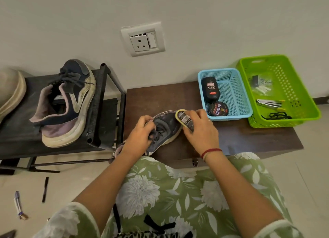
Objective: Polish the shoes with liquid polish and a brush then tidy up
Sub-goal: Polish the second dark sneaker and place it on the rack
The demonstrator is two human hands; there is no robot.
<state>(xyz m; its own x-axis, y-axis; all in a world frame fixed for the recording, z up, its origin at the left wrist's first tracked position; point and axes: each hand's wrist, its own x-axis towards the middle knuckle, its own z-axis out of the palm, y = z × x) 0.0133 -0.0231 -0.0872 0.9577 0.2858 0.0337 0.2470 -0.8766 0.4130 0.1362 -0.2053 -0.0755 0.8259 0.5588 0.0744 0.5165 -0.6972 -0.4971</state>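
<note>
Grips the dark shoe (166,124) at the laces with the left hand (140,131), fingers curled into the lacing. Holds it sole-down on the brown table (240,138), heel under the left wrist and overhanging the table's near edge, toe slanting away toward the right hand (200,129). Clamps that right hand round a dark polish bottle (185,119), thumb and fingers wrapped about its body. Sets the bottle's yellow-rimmed end against the toe of the shoe, between the two hands. Wears a red thread (211,150) at the right wrist.

Just beyond the right hand's knuckles, on the same table: a blue basket (231,95) with a black bottle (211,89) lying in it and a round tin (218,109) lettered Cherry beside that. Farther out on the right hand's side, touching the blue one: a green basket (284,73) with small odds and ends. Out past the left hand, well apart from it: a second shoe (71,104), tipped on its side on a black rack (105,98).
</note>
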